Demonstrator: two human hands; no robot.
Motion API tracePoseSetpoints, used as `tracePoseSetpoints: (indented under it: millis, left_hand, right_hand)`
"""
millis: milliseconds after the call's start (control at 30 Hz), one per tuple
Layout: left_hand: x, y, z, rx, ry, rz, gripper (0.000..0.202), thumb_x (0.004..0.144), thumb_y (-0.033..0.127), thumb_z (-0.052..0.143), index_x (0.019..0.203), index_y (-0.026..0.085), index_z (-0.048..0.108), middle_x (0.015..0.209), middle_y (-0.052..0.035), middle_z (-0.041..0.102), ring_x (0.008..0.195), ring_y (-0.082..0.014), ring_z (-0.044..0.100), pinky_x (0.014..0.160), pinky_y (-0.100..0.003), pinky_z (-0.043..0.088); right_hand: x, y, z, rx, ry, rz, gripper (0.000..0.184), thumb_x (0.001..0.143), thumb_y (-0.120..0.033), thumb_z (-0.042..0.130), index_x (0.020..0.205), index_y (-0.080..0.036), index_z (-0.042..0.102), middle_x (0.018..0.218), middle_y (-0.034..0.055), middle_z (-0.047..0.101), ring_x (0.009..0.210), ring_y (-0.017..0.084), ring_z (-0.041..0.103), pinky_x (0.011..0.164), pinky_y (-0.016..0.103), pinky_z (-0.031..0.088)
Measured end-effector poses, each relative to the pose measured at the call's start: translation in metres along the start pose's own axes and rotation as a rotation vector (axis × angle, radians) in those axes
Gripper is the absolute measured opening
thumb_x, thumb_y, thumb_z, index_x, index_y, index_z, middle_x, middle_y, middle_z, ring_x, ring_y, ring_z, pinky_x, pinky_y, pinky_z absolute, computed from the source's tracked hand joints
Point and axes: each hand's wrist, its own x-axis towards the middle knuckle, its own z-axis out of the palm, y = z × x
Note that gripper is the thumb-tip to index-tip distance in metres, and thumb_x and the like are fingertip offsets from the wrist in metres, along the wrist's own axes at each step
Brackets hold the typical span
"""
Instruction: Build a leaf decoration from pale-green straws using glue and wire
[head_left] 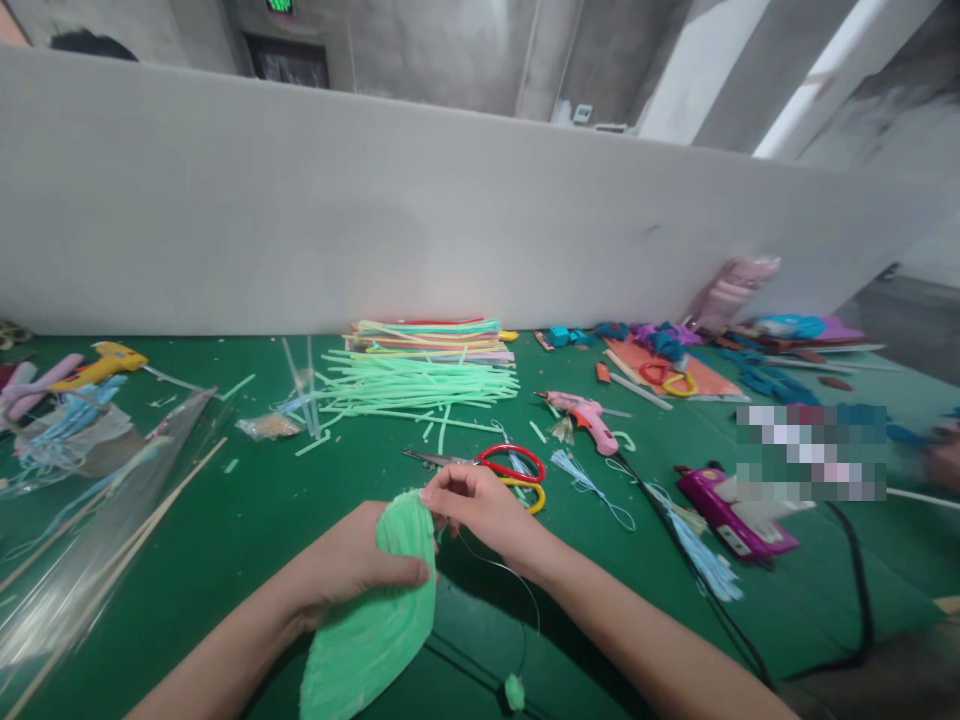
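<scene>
A light-green fuzzy fan-shaped piece (375, 640), its surface lined with curved ridges, is in my left hand (356, 560), with the thumb pressed across its front. At the piece's upper corner, my right hand (472, 500) has its fingers pinched together. A thin clear thread (517, 580) hangs from near those fingertips in a loop. Lower on the thread is a small green fuzzy bit (514, 692). Just behind my right hand lie scissors (525, 462) with one red and one yellow handle. Whether the fingers grip the thread or the piece's edge is hard to see.
Green pipe cleaners (420, 385) lie heaped ahead. A pink glue gun (589, 415), blue tassels (589, 485) and a magenta box (739, 515) with a black cable are to the right. Clear plastic film (112, 540) and a yellow glue gun (105, 365) lie left. A white partition (375, 220) stands behind.
</scene>
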Motion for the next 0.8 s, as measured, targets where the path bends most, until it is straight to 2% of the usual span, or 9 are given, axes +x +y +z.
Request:
tracePoseSetpoints:
  millis: [133, 233, 400, 567, 733, 800]
  left_hand:
    - [0.0010, -0.0005, 0.0006, 0.013, 0.031, -0.019, 0.040, 0.061, 0.018, 0.074, 0.101, 0.017, 0.070, 0.079, 0.0004, 0.069, 0.070, -0.0170, 0.059, 0.064, -0.025, 0.045]
    - [0.0008, -0.0020, -0.0003, -0.036, 0.009, -0.025, 0.046, 0.062, 0.021, 0.076, 0.107, 0.017, 0.068, 0.087, -0.0026, 0.072, 0.075, -0.0194, 0.062, 0.068, -0.028, 0.047]
    - [0.0017, -0.0072, -0.0026, -0.115, -0.056, -0.034, 0.038, 0.060, 0.024, 0.081, 0.095, 0.015, 0.070, 0.079, -0.0023, 0.069, 0.069, -0.0179, 0.060, 0.066, -0.029, 0.047]
    - [0.0037, -0.0091, -0.0041, -0.124, -0.054, -0.033, 0.032, 0.059, 0.024, 0.082, 0.087, 0.015, 0.069, 0.076, -0.0019, 0.068, 0.068, -0.0170, 0.060, 0.065, -0.029, 0.047]
    - [-0.0004, -0.0036, -0.0034, -0.154, -0.059, -0.051, 0.041, 0.062, 0.031, 0.081, 0.097, 0.015, 0.067, 0.083, -0.0054, 0.071, 0.073, -0.0203, 0.063, 0.070, -0.032, 0.049]
    - [-0.0017, -0.0024, -0.0031, -0.143, -0.012, -0.069, 0.042, 0.067, 0.039, 0.077, 0.100, 0.016, 0.066, 0.083, -0.0058, 0.071, 0.075, -0.0218, 0.064, 0.070, -0.033, 0.049]
  right_hand:
    - [-0.0002, -0.0004, 0.0014, 0.021, -0.023, -0.007, 0.035, 0.073, -0.049, 0.069, 0.076, -0.015, 0.060, 0.059, -0.0018, 0.058, 0.056, 0.012, 0.057, 0.051, 0.022, 0.038]
    - [-0.0003, -0.0002, 0.0018, 0.022, -0.022, -0.024, 0.035, 0.073, -0.049, 0.069, 0.074, -0.016, 0.059, 0.058, -0.0022, 0.057, 0.056, 0.011, 0.055, 0.051, 0.022, 0.038]
    - [0.0015, 0.0045, 0.0014, 0.010, 0.030, -0.035, 0.034, 0.068, -0.047, 0.073, 0.072, -0.015, 0.061, 0.063, -0.0022, 0.057, 0.057, 0.009, 0.049, 0.051, 0.021, 0.036]
    - [0.0038, 0.0083, 0.0017, -0.026, 0.020, -0.031, 0.037, 0.066, -0.050, 0.074, 0.073, -0.015, 0.062, 0.062, -0.0018, 0.057, 0.056, 0.010, 0.049, 0.050, 0.021, 0.037]
    - [0.0028, 0.0044, -0.0027, -0.002, -0.014, -0.005, 0.044, 0.079, -0.058, 0.058, 0.073, -0.015, 0.062, 0.066, 0.0010, 0.059, 0.061, 0.011, 0.055, 0.051, 0.020, 0.041]
    - [0.0022, 0.0030, -0.0051, 0.019, -0.003, 0.018, 0.041, 0.079, -0.056, 0.059, 0.073, -0.015, 0.062, 0.066, 0.0007, 0.059, 0.059, 0.010, 0.055, 0.049, 0.020, 0.041]
